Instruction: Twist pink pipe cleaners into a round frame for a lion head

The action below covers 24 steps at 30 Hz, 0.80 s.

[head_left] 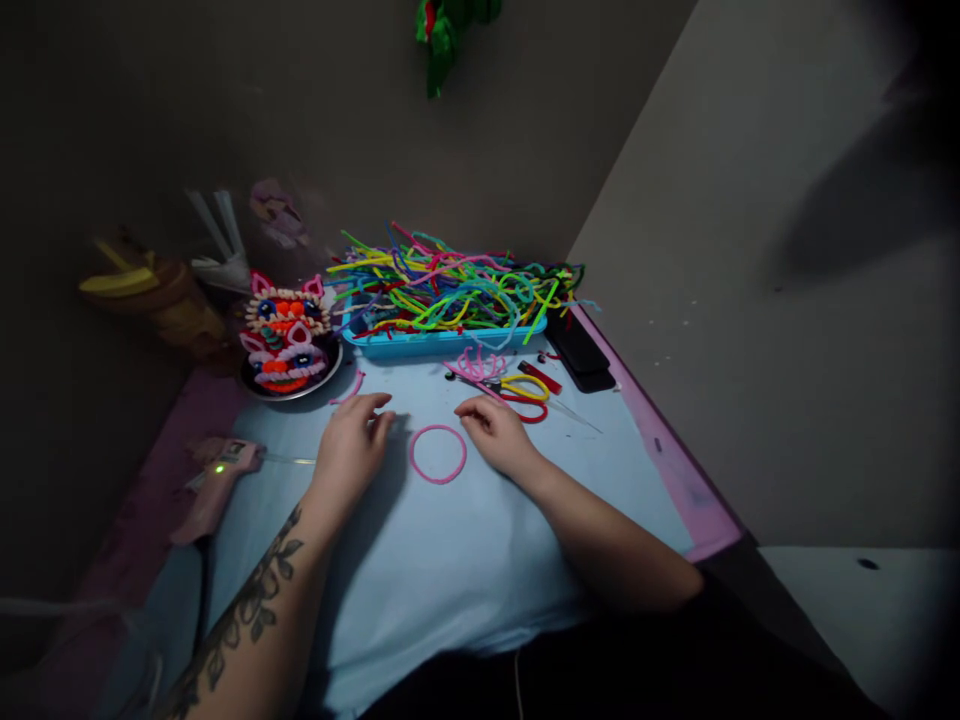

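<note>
one pink ring (439,482) on blue mat (450,570), between left hand (351,452) and right hand (496,436), both loosely open, empty

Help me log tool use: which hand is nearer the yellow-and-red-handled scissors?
Right. The right hand lies flat just on the near side of the scissors; the left hand rests farther left, beyond the pink ring that lies between the two hands.

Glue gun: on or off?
On: a green light glows on the glue gun, which lies flat on the table, left of the left hand, untouched.
</note>
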Motion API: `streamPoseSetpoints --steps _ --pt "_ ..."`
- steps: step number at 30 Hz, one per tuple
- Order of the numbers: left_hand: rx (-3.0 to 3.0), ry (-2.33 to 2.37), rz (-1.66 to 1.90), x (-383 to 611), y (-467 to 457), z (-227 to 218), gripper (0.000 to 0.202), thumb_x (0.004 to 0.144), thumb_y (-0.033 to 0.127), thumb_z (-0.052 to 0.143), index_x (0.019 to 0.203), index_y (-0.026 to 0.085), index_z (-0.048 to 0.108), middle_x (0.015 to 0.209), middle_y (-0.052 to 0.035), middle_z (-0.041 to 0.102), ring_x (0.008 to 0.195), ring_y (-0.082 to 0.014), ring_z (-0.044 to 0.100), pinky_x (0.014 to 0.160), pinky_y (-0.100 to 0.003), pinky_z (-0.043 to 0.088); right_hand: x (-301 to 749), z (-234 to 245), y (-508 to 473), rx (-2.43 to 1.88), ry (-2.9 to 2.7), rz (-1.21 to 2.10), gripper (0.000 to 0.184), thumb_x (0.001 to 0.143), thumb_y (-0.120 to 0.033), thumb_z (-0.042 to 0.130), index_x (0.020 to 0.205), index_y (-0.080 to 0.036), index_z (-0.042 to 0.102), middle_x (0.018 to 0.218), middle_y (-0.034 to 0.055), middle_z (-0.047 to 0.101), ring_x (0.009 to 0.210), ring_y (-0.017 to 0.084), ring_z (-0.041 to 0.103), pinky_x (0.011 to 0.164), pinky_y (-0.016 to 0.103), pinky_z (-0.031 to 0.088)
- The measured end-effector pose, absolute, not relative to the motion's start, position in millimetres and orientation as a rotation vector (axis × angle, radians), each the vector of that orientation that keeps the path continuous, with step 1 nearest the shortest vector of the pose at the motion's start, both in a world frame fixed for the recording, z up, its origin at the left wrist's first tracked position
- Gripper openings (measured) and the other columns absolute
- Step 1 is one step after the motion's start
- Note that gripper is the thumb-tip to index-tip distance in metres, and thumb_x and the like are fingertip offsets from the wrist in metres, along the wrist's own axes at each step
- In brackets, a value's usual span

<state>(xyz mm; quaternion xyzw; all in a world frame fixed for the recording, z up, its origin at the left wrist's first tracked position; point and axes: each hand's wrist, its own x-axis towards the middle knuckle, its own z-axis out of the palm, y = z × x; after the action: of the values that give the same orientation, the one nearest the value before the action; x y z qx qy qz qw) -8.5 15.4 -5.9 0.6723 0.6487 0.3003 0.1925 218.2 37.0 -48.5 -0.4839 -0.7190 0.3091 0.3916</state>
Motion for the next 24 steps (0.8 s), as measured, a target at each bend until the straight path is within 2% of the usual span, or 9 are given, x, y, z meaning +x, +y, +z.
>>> streamPoseSetpoints --steps 3,7,12,15,20,24 --pt "2.141 1.591 0.714 -9 13 -8 0.026 0.087 0.029 0.051 0.101 0.016 0.07 0.099 -0.011 0.068 0.093 -0.0238 0.062 0.085 -0.037 0.048 224 -44 37 -1.135 -2.08 0.677 0.016 0.083 -0.01 0.057 0.088 -0.017 0.071 0.084 0.0059 0.067 0.081 0.018 0.061 0.078 0.032 0.049" --pt "2.279 1.464 0.396 3 6 -9 0.025 0.087 0.03 0.058 0.105 0.02 0.071 0.099 -0.0093 0.068 0.093 -0.0245 0.06 0.084 -0.037 0.046 225 -41 35 -1.079 -2.291 0.556 0.02 0.085 -0.015 0.062 0.099 -0.02 0.075 0.095 0.0076 0.068 0.09 0.021 0.058 0.084 0.035 0.049" --pt "2.394 1.523 0.133 12 2 -8 0.047 0.08 0.046 0.068 0.118 0.019 0.067 0.105 -0.012 0.064 0.093 -0.0282 0.058 0.082 -0.04 0.045 223 -41 30 -1.101 -2.444 0.471 0.034 0.084 -0.025 0.069 0.118 -0.023 0.07 0.12 0.0099 0.065 0.106 0.025 0.05 0.095 0.042 0.046" --pt "2.419 1.539 0.015 13 1 -9 0.058 0.079 0.047 0.069 0.128 0.018 0.061 0.102 -0.013 0.064 0.092 -0.029 0.059 0.08 -0.039 0.045 224 -42 29 -1.17 -2.504 0.471 0.038 0.083 -0.029 0.069 0.121 -0.027 0.068 0.132 0.0075 0.06 0.111 0.027 0.047 0.098 0.046 0.044" --pt "2.391 1.547 -0.022 10 1 -10 0.059 0.081 0.045 0.066 0.133 0.019 0.057 0.098 -0.0123 0.064 0.088 -0.028 0.06 0.076 -0.037 0.045 225 -43 29 -1.269 -2.495 0.535 0.043 0.08 -0.029 0.073 0.123 -0.03 0.067 0.139 0.0087 0.055 0.117 0.029 0.045 0.099 0.05 0.042" --pt "2.332 1.528 0.124 4 4 -9 0.047 0.086 0.043 0.058 0.128 0.022 0.061 0.095 -0.0104 0.064 0.083 -0.0249 0.061 0.073 -0.034 0.045 225 -43 32 -1.192 -2.425 0.606 0.043 0.077 -0.026 0.075 0.119 -0.028 0.069 0.135 0.0101 0.058 0.115 0.029 0.048 0.099 0.051 0.043"
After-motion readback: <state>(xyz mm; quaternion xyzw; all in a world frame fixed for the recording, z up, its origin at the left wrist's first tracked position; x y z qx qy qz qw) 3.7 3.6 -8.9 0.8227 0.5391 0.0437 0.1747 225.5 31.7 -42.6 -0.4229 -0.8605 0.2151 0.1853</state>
